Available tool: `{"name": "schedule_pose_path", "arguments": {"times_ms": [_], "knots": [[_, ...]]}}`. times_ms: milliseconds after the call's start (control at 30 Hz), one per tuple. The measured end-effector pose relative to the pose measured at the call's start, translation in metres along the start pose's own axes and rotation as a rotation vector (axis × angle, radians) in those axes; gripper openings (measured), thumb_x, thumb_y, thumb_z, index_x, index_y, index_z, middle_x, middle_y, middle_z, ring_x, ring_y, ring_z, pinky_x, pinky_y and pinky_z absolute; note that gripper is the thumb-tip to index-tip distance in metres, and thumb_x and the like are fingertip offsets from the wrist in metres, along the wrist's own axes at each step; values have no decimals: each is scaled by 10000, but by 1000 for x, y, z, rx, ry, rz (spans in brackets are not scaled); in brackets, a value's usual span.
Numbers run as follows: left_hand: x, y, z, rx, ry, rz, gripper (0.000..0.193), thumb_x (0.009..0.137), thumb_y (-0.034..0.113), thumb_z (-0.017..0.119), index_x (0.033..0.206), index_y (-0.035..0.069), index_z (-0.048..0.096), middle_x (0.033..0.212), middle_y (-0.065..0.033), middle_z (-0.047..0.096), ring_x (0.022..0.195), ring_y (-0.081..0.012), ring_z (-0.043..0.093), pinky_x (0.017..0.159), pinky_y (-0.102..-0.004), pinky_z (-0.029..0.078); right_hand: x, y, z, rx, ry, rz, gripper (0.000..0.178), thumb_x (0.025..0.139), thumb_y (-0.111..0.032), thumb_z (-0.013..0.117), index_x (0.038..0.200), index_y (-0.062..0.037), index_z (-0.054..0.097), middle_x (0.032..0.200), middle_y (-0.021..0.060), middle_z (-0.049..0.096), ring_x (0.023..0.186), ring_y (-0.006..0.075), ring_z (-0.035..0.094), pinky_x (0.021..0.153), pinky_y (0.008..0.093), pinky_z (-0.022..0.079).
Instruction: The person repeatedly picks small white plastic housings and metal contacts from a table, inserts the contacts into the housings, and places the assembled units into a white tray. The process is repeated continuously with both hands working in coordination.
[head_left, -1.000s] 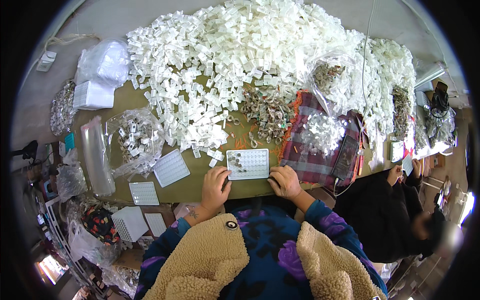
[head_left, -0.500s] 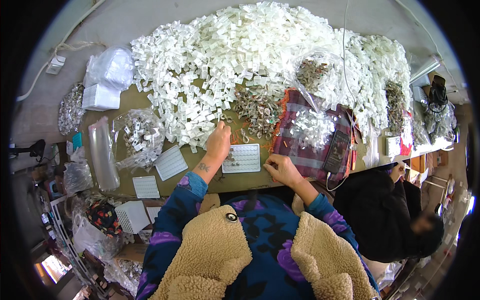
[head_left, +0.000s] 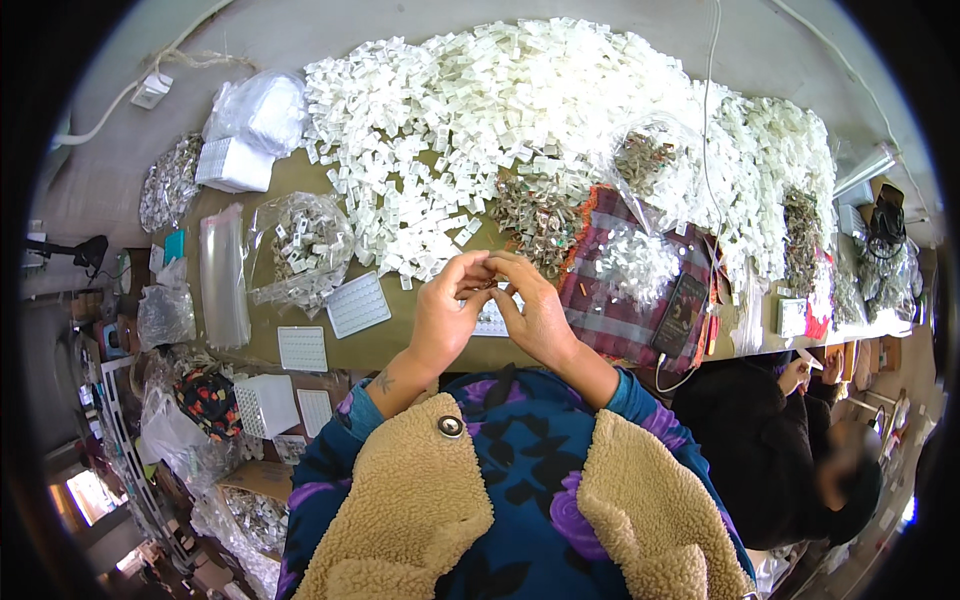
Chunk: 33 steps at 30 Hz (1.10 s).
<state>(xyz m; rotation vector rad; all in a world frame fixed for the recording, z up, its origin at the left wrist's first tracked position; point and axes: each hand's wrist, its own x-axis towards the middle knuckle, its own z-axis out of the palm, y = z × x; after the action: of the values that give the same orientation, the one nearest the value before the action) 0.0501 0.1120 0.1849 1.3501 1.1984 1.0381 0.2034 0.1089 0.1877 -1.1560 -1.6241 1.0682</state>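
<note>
Over a white, rectangular, dimpled plastic tray (head_left: 491,324), the person's left hand (head_left: 445,310) and right hand (head_left: 538,316) meet, fingertips pinching a small brownish piece (head_left: 481,287) too tiny to make out. Right of the tray, a black rectangular phone (head_left: 683,306) lies on purple plaid cloth (head_left: 605,322), its display too small to read; the dark mark (head_left: 385,379) on the left wrist is likewise illegible.

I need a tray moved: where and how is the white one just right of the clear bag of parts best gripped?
Probably pinch the white tray by its near rim, coming from the person's side with the left hand, the nearer one: it is shallow, seems to lie flat, and that rim faces bare green tabletop, while the clear bag sits close by its left side.
</note>
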Motion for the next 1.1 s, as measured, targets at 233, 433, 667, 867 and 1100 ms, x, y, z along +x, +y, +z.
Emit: {"name": "schedule_pose_path", "arguments": {"times_ms": [233,433,667,867,1100], "knots": [[-34,11,4,25,98,-98,393,831,-105,660,1197,-14,550,1005,-127,669,915,-185,692,800,-297,569,-23,5,4,39,-80,115,296,874,63,601,1166,18,599,1032,154,654,914,253,665,777,342,531],[-38,11,-1,57,6,-183,326,800,-117,683,1103,-25,605,949,-102,690,869,-147,683,778,-264,560,-34,5,-2,-75,-45,-121,218,843,43,615,1058,12,623,950,176,630,833,360,631,725,391,520],[-39,6,-9,52,-307,-371,264,773,-102,706,1021,-33,645,918,-96,704,816,-142,682,742,-243,551,-53,5,-14,-60,-210,-68,174,844,23,619,1017,13,604,878,182,615,823,375,615,707,413,512],[-44,-7,-16,-479,-289,-791,239,829,-31,704,1058,-77,655,931,-131,707,810,-174,694,743,-267,575,-57,3,-19,-165,-222,-212,198,774,26,627,968,20,591,855,149,602,785,356,603,687,418,510],[-51,-24,-20,-598,-276,-894,207,842,7,713,1025,-77,663,935,-143,706,839,-208,705,750,-298,596,-55,7,-14,-394,-319,-433,172,705,-38,618,863,-17,554,839,110,574,750,299,606,647,378,518]]}}
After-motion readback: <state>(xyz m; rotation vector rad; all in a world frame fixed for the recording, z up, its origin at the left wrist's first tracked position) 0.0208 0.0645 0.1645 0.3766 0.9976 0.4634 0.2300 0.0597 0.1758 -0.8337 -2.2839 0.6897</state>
